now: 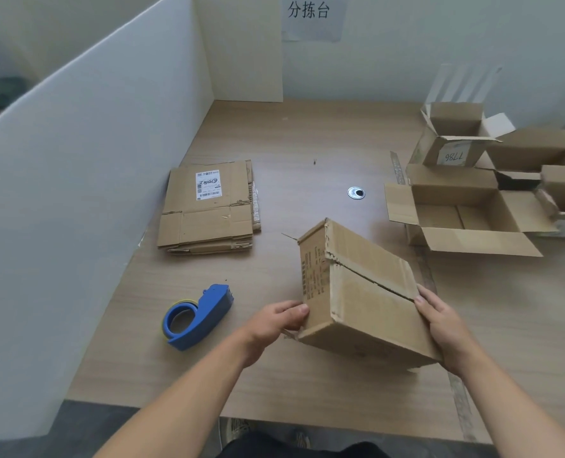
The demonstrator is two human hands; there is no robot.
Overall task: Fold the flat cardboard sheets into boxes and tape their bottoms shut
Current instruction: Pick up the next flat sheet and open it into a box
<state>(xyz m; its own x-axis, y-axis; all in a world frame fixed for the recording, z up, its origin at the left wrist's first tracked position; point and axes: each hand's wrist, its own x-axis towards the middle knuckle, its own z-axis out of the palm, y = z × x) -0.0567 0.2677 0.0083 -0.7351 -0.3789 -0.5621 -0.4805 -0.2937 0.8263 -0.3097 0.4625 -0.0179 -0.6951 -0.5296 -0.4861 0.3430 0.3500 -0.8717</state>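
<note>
A folded cardboard box (360, 289) sits tilted in the middle of the table with its bottom flaps facing up and a bare seam between them. My left hand (274, 325) grips its near left corner, thumb on the printed side. Along its right edge lies my right hand (439, 322), fingers curled over the flap. A stack of flat cardboard sheets (208, 206) lies at the left, the top one carrying a white label. Near the front left lies a blue tape dispenser (197, 317), untouched.
Several folded open boxes (466, 209) stand at the right of the wooden table (307, 143), one marked 7786. A white partition wall (76, 193) closes the left side. A metal cable grommet (356, 193) sits in the table's middle. The front edge runs near my body.
</note>
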